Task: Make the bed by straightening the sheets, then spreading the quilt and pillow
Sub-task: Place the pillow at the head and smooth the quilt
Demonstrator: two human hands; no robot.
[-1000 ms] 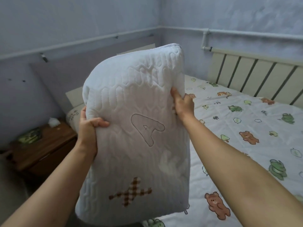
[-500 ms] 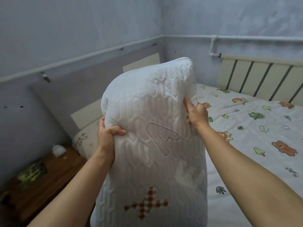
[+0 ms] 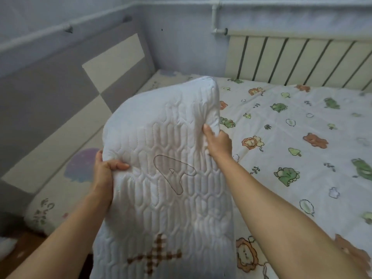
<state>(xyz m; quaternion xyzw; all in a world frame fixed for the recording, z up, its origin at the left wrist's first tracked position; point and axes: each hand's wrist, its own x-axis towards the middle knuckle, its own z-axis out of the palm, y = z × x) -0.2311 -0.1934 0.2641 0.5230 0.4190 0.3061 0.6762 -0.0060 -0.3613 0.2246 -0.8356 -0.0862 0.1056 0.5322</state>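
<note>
I hold a white quilted pillow (image 3: pixel 161 150) with a stitched letter A and a brown checked cross, lifted over the head end of the bed. My left hand (image 3: pixel 104 174) grips its left edge, thumb on top. My right hand (image 3: pixel 218 142) pinches its right edge near the far corner. The quilt (image 3: pixel 302 150), white with printed bears, lions and green animals, lies spread flat over the bed to the right. Under the pillow, along the headboard, a strip of sheet (image 3: pixel 60 190) with a purple print shows.
A grey and cream headboard (image 3: pixel 66 91) stands at the left. A cream radiator (image 3: pixel 298 59) and a wall pipe (image 3: pixel 215 19) run behind the bed's far side. A brown bedside table corner (image 3: pixel 22 250) shows at the lower left.
The pillow has come down and forward from in front of my face toward the head of the bed, both hands keeping their grip. My view has tilted down onto the bed.
</note>
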